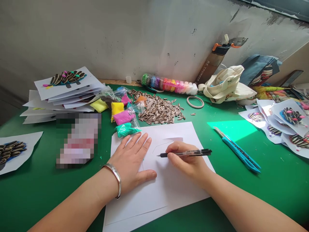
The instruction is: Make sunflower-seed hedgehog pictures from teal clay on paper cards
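Observation:
My left hand (pixel 131 161) lies flat on the white paper (pixel 149 199), fingers spread, with a silver bangle (pixel 117 178) on the wrist. In my right hand (pixel 189 162) is a black pen (pixel 185 153), gripped between thumb and fingers. Its tip points left, close to the sheet; whether it touches the paper I cannot tell. A thin curved line (pixel 156 145) is drawn above the pen tip. Just beyond my left fingertips sit small bags of coloured clay, a green one (pixel 126 129) nearest and a pink one (pixel 123 117) behind it.
A pile of sunflower seeds (pixel 160 109) lies behind the paper. A blue utility knife (pixel 238 149) rests at right, with a tape roll (pixel 195 101) farther back. Stacked seed-decorated sheets (pixel 67 87) stand at left, more cards (pixel 287 119) at right. A bottle (pixel 210 62) leans against the wall.

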`<state>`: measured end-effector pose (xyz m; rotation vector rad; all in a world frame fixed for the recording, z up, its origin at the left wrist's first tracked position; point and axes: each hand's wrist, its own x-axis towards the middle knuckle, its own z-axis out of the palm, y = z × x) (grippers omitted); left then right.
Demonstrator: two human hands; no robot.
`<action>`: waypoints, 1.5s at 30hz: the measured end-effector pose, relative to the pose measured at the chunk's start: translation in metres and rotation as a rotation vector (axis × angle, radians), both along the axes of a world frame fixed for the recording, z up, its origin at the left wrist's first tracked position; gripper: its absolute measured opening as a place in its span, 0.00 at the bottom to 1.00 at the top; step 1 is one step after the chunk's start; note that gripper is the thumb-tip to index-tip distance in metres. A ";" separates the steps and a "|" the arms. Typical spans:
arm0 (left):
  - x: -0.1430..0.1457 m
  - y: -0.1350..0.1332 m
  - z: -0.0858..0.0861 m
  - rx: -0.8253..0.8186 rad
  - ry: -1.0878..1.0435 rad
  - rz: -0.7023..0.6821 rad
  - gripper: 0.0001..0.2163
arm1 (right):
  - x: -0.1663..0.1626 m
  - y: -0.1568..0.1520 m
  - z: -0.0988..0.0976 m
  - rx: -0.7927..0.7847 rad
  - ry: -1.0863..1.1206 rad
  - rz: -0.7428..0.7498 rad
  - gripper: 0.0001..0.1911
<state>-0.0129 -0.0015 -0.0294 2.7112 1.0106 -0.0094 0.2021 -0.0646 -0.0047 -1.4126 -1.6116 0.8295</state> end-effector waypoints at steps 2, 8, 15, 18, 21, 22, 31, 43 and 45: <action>0.000 0.000 0.000 -0.006 0.001 0.002 0.42 | -0.001 0.000 -0.001 0.012 -0.048 0.031 0.06; -0.001 0.000 0.000 0.004 0.006 -0.005 0.42 | 0.000 0.001 -0.003 0.020 -0.069 0.049 0.06; 0.001 0.000 0.001 0.006 0.023 0.000 0.42 | 0.000 0.002 -0.005 0.036 -0.072 0.073 0.06; 0.001 0.000 0.001 0.005 0.029 -0.001 0.42 | 0.000 0.003 -0.004 0.018 -0.068 0.078 0.07; 0.001 0.000 0.001 0.003 0.036 -0.002 0.42 | 0.001 0.004 -0.003 -0.021 -0.059 0.076 0.07; 0.001 0.000 0.001 0.003 0.038 -0.002 0.42 | 0.002 0.004 -0.002 -0.030 -0.052 0.075 0.07; 0.001 0.000 0.001 0.014 0.052 -0.006 0.42 | 0.011 0.003 -0.005 -0.118 0.035 0.012 0.07; -0.001 -0.001 -0.002 0.030 0.061 -0.005 0.42 | 0.029 0.007 0.001 -0.219 0.028 -0.088 0.06; -0.001 -0.001 -0.002 0.032 0.057 -0.006 0.43 | 0.031 0.008 0.000 -0.216 0.005 -0.109 0.06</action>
